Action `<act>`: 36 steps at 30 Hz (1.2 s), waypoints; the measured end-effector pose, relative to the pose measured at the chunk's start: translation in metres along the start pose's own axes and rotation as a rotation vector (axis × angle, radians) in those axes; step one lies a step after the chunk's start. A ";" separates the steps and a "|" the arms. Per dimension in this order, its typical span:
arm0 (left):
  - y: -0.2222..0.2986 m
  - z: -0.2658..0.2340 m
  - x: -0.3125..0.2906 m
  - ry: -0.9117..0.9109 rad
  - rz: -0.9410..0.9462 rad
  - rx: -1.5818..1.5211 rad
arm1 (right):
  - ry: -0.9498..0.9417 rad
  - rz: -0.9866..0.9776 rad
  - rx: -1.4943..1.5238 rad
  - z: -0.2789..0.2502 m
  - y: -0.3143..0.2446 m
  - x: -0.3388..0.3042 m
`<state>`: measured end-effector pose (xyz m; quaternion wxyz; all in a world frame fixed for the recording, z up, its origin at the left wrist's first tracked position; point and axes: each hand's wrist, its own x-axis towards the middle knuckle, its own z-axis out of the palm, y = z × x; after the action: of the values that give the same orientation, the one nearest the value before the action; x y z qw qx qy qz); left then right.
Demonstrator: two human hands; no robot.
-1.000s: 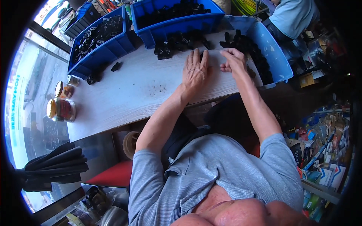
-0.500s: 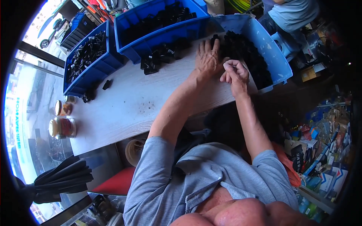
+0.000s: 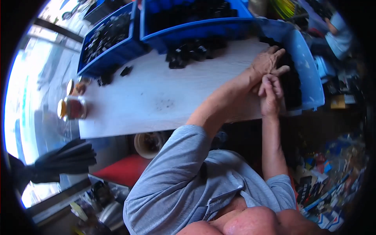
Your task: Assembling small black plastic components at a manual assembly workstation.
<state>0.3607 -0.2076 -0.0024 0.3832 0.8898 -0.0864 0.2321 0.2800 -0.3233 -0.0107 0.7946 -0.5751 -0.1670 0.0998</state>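
My left hand (image 3: 267,63), fingers spread: at surface's (image 3: 156,84) right edge; black parts (image 3: 293,88) just rightward, in light-blue bin (image 3: 312,74). My right hand (image 3: 271,98): curled closed; any hold, cannot tell.

Middle of the counter (image 3: 137,94) is wide open, tons of room to slide across, just some dark specks. Far side's walled off by two blue bins (image 3: 196,26) with loose black parts (image 3: 188,53) in front. Jars (image 3: 74,109) hog the left end; left grip (image 3: 268,62) and right grip (image 3: 271,92) bunch up beside the pale blue bin (image 3: 309,74), so that's a tight squeeze.
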 end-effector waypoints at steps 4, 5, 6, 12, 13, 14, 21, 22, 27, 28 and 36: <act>-0.006 -0.007 -0.027 0.159 -0.032 -0.068 | -0.062 0.028 0.053 0.007 -0.010 -0.004; -0.005 -0.009 -0.034 0.130 0.009 -0.107 | -0.091 0.033 0.028 0.005 -0.015 -0.006; 0.004 -0.015 -0.046 0.167 -0.056 -0.101 | -0.102 0.040 0.036 -0.001 -0.014 -0.006; 0.004 -0.148 -0.147 0.356 -0.013 0.221 | -0.036 0.082 0.060 -0.002 -0.013 -0.003; -0.018 -0.175 -0.172 0.413 0.018 0.255 | -0.038 0.106 0.095 0.001 -0.015 -0.004; -0.016 -0.203 -0.187 0.481 -0.127 0.273 | -0.062 0.092 0.120 0.000 -0.014 -0.004; -0.105 -0.309 -0.277 0.383 -0.539 1.047 | -0.104 0.076 0.165 -0.001 -0.007 0.002; -0.106 -0.305 -0.277 0.384 -0.527 1.030 | -0.102 0.086 0.175 -0.002 -0.007 0.003; -0.084 -0.300 -0.277 0.413 -0.519 0.871 | -0.032 0.224 0.068 0.013 -0.016 0.014; -0.079 -0.298 -0.280 0.412 -0.483 0.855 | 0.006 0.267 0.003 0.014 -0.021 0.022; -0.031 -0.268 -0.288 0.287 -0.438 0.748 | 0.219 0.271 -0.484 0.006 -0.027 0.104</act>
<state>0.0255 0.0004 -0.0006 0.0839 0.9233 0.2475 0.2816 0.3725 -0.2902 0.0322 0.6271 -0.7723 -0.0211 0.0995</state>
